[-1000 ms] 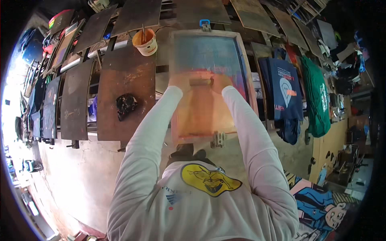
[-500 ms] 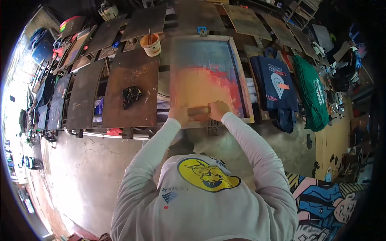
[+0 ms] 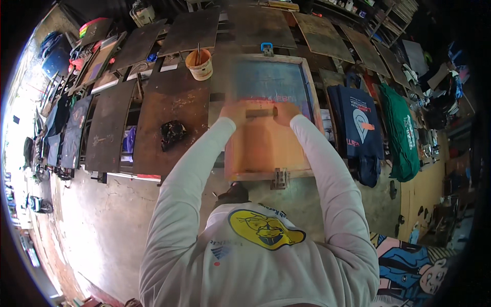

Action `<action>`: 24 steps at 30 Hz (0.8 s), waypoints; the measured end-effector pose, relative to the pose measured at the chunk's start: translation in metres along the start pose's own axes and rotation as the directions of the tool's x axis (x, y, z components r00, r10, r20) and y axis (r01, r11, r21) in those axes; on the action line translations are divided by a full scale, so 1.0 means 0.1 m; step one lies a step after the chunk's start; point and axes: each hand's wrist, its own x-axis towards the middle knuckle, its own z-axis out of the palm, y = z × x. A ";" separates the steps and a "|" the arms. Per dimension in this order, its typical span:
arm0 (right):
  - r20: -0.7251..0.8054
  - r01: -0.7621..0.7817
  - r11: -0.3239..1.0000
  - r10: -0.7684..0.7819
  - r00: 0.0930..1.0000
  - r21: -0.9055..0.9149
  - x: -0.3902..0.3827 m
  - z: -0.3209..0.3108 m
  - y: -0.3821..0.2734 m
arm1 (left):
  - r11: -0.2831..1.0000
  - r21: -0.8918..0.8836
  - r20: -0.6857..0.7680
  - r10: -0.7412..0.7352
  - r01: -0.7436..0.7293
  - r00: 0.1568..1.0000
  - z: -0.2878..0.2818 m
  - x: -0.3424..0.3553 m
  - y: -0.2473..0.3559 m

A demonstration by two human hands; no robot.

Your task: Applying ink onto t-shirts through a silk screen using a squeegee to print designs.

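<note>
A squeegee [image 3: 261, 112] stands across the middle of a wooden-framed printing screen [image 3: 307, 82]. My left hand [image 3: 233, 112] grips its left end and my right hand [image 3: 287, 111] grips its right end, both with fingers wrapped round it. The fingers are partly smeared by motion. Between the squeegee and the near edge, the mesh is coated in orange. A red band of ink lies just beyond the squeegee, and the far part of the mesh looks blue-grey. A metal hinge clamp [image 3: 280, 179] sits at the screen's near edge.
Left of the screen, a dark board [image 3: 176, 105] carries a black crumpled lump [image 3: 173, 134] and an ink-stained bucket [image 3: 199, 65] with a stick in it. Navy bags [image 3: 359, 120] and green cloth items [image 3: 401, 128] lie to the right. A blue-handled clamp [image 3: 266, 48] is beyond the screen.
Both hands have pushed the squeegee away from me, from the screen's near end to its middle. The red ink has moved farther up the mesh. The whole view has shifted slightly.
</note>
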 end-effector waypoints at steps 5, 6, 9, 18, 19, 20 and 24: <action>0.107 -0.057 0.998 0.058 0.993 -0.010 0.72 -0.08 -0.02 | 0.998 0.054 0.225 -0.027 0.015 0.974 0.19 0.62 -0.55; 0.138 -0.082 0.997 0.082 0.987 -0.005 0.82 -0.05 -0.04 | 0.998 0.056 0.253 -0.023 0.009 0.967 0.22 0.66 -0.64; 0.109 -0.134 0.991 0.133 0.985 0.000 0.94 0.26 0.13 | 0.998 0.020 0.340 -0.063 0.060 0.938 0.30 0.81 -0.63; 0.057 -0.132 0.990 0.129 0.990 0.048 0.82 0.49 0.02 | 0.998 -0.062 0.068 0.000 0.005 0.998 0.57 0.52 -0.70; 0.017 -0.117 0.992 0.116 0.993 0.056 0.77 0.52 -0.01 | 0.998 -0.059 0.069 -0.003 0.007 0.998 0.60 0.48 -0.67; 0.019 -0.134 0.989 0.133 0.991 0.058 0.66 0.59 0.06 | 0.998 -0.046 0.175 -0.038 0.047 0.984 0.48 0.46 -0.51; -0.071 -0.096 0.992 0.102 0.992 0.085 0.27 0.75 0.04 | 0.993 0.006 0.336 -0.114 0.119 0.935 0.31 0.08 -0.23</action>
